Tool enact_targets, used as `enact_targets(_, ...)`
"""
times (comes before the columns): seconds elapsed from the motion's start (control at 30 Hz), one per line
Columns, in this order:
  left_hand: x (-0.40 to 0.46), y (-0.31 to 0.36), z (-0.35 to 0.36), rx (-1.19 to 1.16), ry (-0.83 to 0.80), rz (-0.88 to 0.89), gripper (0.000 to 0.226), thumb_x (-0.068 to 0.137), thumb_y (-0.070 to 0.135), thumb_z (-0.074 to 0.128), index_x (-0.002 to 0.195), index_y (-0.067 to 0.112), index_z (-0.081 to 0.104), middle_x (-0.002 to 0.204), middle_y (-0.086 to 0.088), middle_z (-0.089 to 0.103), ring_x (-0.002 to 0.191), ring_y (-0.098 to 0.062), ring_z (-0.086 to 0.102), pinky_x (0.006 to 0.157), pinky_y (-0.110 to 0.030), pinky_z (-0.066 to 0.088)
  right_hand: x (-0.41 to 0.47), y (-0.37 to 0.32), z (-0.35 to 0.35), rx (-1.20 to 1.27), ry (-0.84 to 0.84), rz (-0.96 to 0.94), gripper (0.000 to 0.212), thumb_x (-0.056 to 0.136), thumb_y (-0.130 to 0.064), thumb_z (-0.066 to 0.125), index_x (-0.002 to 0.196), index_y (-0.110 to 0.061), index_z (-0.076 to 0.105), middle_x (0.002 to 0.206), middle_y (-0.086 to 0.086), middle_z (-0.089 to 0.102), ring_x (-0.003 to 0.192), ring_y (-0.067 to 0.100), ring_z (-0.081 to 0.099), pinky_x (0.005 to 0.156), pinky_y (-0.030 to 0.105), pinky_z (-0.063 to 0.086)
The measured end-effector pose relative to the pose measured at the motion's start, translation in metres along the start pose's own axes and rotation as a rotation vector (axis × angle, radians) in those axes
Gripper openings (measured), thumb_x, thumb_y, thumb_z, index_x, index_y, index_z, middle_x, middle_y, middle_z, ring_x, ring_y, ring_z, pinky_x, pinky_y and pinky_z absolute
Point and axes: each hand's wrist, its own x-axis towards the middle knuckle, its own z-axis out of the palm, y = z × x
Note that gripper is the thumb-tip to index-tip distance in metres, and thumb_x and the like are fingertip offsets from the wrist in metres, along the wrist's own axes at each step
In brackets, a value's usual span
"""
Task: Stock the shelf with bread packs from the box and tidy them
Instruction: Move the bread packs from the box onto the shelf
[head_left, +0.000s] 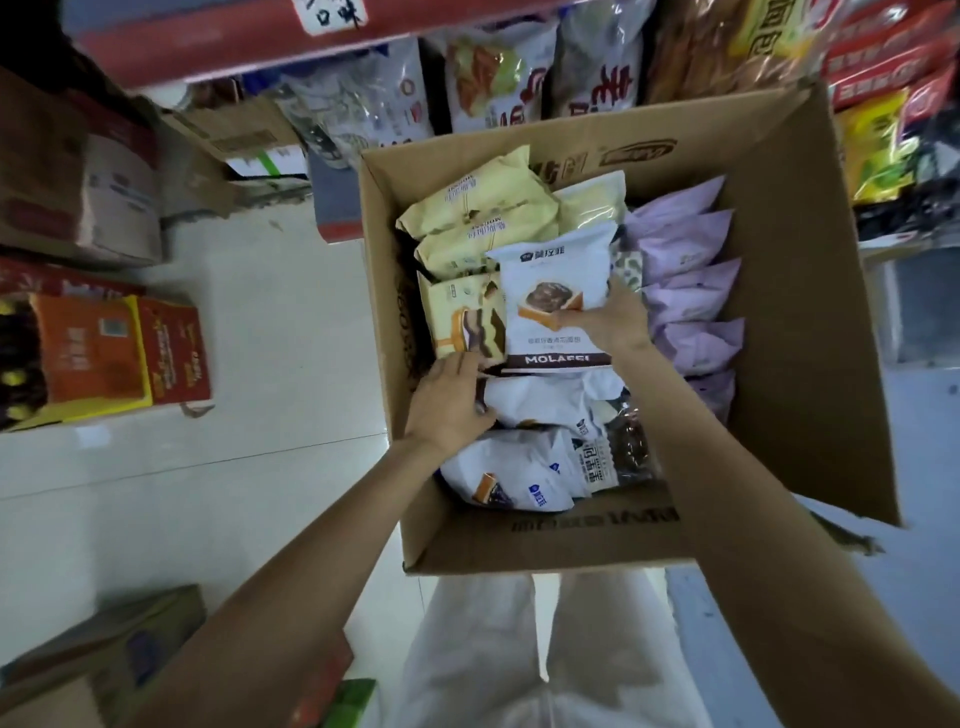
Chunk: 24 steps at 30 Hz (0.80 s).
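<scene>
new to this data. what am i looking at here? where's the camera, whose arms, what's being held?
No robot here: a person wears one wide-angle camera on the head, looking down, so the two bare arms are their own. There is only this one view.

In front of them stands an open cardboard box full of bread packs: yellow packs at the far left, purple packs along the right, white ones near the person. The right hand grips a white pack marked MOLAFFI, lying on top of the others. The left hand grips the edge of another white pack below it. Beyond the box, a shelf holds more bagged goods. Other cartons stand on the tiled floor at left.
</scene>
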Motion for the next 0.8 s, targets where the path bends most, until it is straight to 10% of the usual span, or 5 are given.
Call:
enact_targets(0.3, 0.032, 0.013, 0.029, 0.399, -0.107, 0.277, 0.072, 0.082, 0.049, 0.064, 0.14, 0.02, 0.034, 0.135, -0.004, 0.047, 0.125, -0.024, 0.04, 0.105, -0.032, 0.025, -0.036, 0.037, -0.053, 0.12, 0.318, -0.075, 0.055, 0.075, -0.013, 0.076, 0.12, -0.001, 0.045, 0.102, -0.003, 0.06, 0.097, 0.017, 0.057, 0.084, 0.031, 0.046)
enact_targets(0.43, 0.036, 0.017, 0.023, 0.432, -0.032, 0.307, 0.053, 0.084, 0.043, 0.064, 0.128, 0.018, 0.048, 0.119, -0.006, 0.062, 0.115, -0.026, 0.052, 0.102, -0.034, 0.03, -0.052, 0.042, -0.065, 0.204, 0.383, -0.084, 0.057, 0.075, -0.013, 0.075, 0.122, -0.005, 0.045, 0.105, -0.005, 0.056, 0.092, 0.008, 0.055, 0.07, 0.01, 0.044)
enact_targets(0.63, 0.016, 0.016, -0.011, 0.167, 0.172, 0.337, 0.04, 0.08, 0.029, 0.074, 0.113, 0.011, 0.06, 0.102, -0.011, 0.068, 0.095, -0.031, 0.064, 0.075, -0.037, 0.051, -0.088, 0.038, -0.093, 0.296, 0.449, -0.119, 0.053, 0.075, -0.016, 0.076, 0.118, -0.01, 0.045, 0.092, -0.018, 0.054, 0.081, -0.008, 0.056, 0.069, 0.008, 0.047)
enact_targets(0.8, -0.002, 0.034, -0.067, -0.499, 0.194, -0.091, 0.046, 0.087, 0.044, 0.062, 0.116, 0.01, 0.053, 0.105, -0.005, 0.067, 0.094, -0.025, 0.063, 0.081, -0.042, 0.051, -0.122, 0.019, -0.116, 0.419, 0.442, -0.155, 0.055, 0.076, -0.016, 0.075, 0.121, -0.017, 0.043, 0.111, -0.003, 0.059, 0.095, 0.003, 0.061, 0.074, 0.02, 0.055)
